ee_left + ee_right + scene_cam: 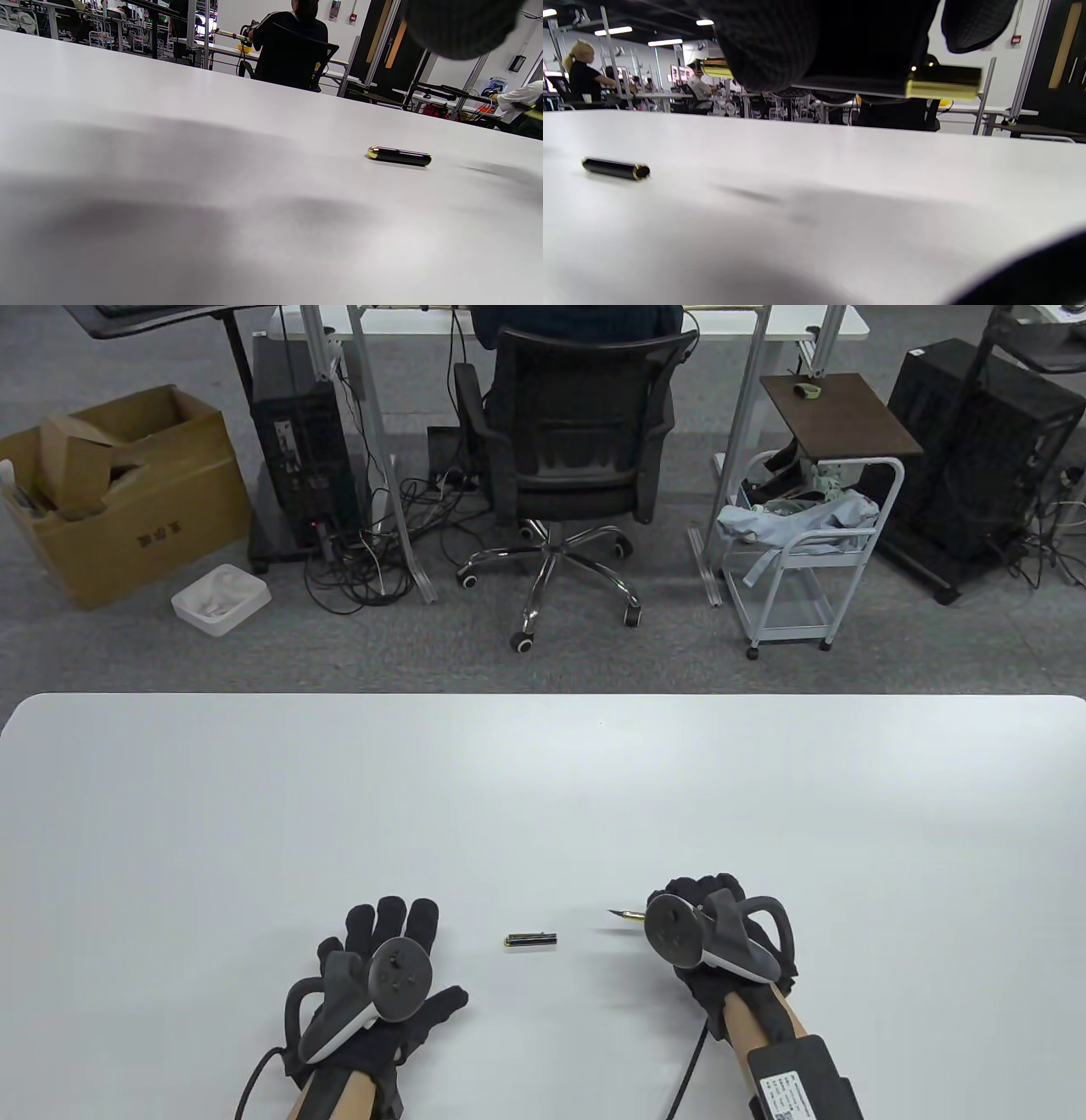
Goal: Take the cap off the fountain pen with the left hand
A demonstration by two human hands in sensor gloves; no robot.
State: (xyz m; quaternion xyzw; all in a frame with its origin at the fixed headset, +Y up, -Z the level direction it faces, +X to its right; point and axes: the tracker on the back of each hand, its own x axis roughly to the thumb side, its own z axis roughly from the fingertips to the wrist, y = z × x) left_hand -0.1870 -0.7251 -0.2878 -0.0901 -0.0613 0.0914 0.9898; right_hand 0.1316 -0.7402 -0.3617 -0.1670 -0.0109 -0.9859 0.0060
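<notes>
Item one: the cap (531, 939). I see it lying on its side on the white desk (543, 780), between my two hands and touching neither. It is black with gold trim. In the left wrist view the cap (399, 156) shows a rounded gold end on that view's left; in the right wrist view the cap (616, 168) shows its open, gold-ringed mouth on that view's right.

Item two: the pen (626, 915). My right hand (721, 937) grips it, fingers curled around the barrel, with the nib sticking out toward the cap, clear of the desk surface. From the right wrist view the pen (944, 82) runs across the top of the picture under the gloved fingers (772, 46), a gold band showing at each side. Its shadow falls on the desk below.

Item three: my left hand (382, 984). It rests flat near the desk's front edge, fingers spread and holding nothing, just beside the cap on its left. Only a dark fingertip (458, 25) shows at the top of the left wrist view.

Item four, beyond the desk: an office chair (577, 466) with someone seated, a cardboard box (119, 500) on the floor, a white cart (806, 551).
</notes>
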